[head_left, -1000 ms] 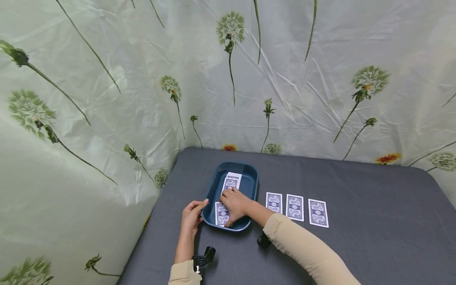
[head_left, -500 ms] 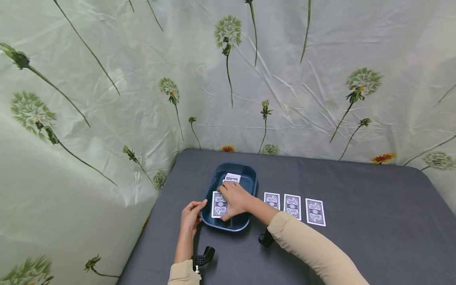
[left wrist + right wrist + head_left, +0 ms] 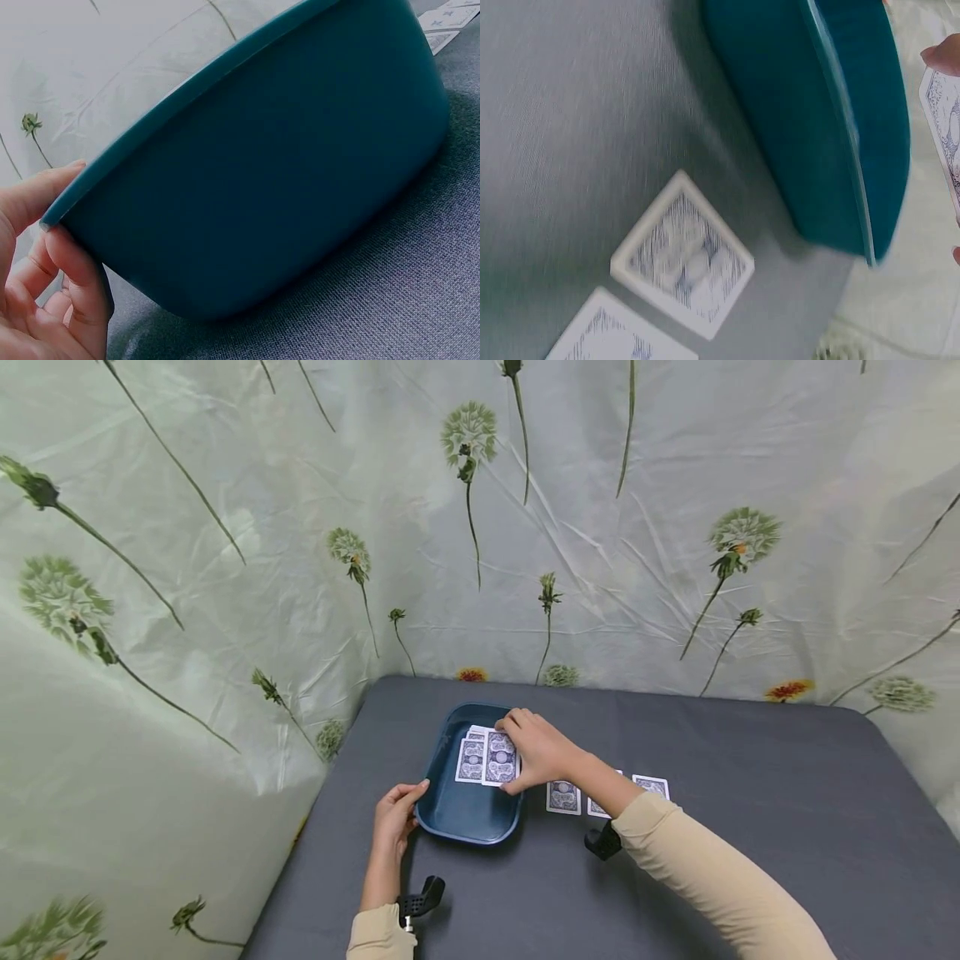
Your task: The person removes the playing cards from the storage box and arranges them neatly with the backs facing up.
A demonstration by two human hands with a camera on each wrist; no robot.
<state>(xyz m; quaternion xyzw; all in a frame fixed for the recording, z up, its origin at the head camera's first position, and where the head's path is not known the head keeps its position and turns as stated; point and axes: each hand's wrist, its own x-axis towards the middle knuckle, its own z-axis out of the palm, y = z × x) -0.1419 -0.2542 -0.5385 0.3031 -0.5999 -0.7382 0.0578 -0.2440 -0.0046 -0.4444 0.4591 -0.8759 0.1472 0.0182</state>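
Observation:
My left hand (image 3: 395, 814) pinches the near-left rim of a blue plastic basin (image 3: 468, 814), thumb over the rim and fingers beneath it, as the left wrist view also shows. Above the basin's right side, my right hand (image 3: 536, 747) grips a playing card (image 3: 500, 760), back side up, by its edges. In the right wrist view that held card (image 3: 945, 124) is cut by the frame edge, higher than the basin rim. Other face-down cards (image 3: 470, 762) lie overlapping inside the basin, partly covered by the held one.
On the grey cloth right of the basin, a row of face-down cards (image 3: 563, 797) lies partly under my right forearm. A black wrist camera mount (image 3: 422, 897) sits on my left wrist. A flower-print sheet (image 3: 570, 527) rises behind and left of the table.
My right hand has lifted a card from the near part of the basin and carried it up and right, toward the right rim. The left hand keeps its hold on the basin.

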